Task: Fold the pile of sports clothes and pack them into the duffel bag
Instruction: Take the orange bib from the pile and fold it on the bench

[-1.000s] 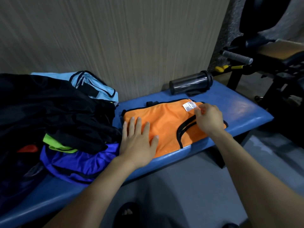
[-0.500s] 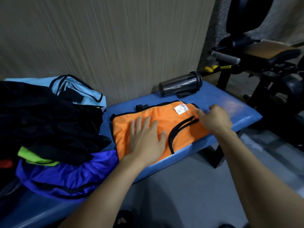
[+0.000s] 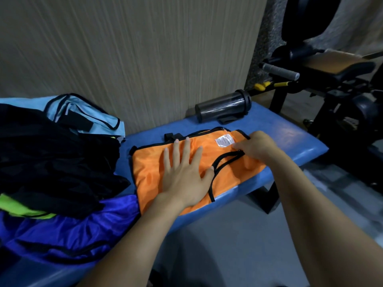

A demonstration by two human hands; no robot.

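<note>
Left hand [image 3: 182, 179] lies flat with fingers spread wide, pressing on the orange black-trimmed nylon sports vest [image 3: 153, 172] spread on the blue padded worktop [image 3: 290, 139]. Right hand [image 3: 256, 147] rests on the vest's right end with fingers curled, pinching the fabric by the black trim loop just beside the white care label [image 3: 223, 140]. Left of the vest, touching it, sits the pile of clothes: a blue shiny garment [image 3: 68, 235] at the bottom, a lime-green piece [image 3: 18, 210], black garments [image 3: 51, 162] on top and a light-blue black-edged vest [image 3: 87, 114] against the wall. Behind the orange vest a clear dark-capped shaker bottle [image 3: 222, 105] lies on its side. Black gym equipment [image 3: 339, 83] stands to the right.
</note>
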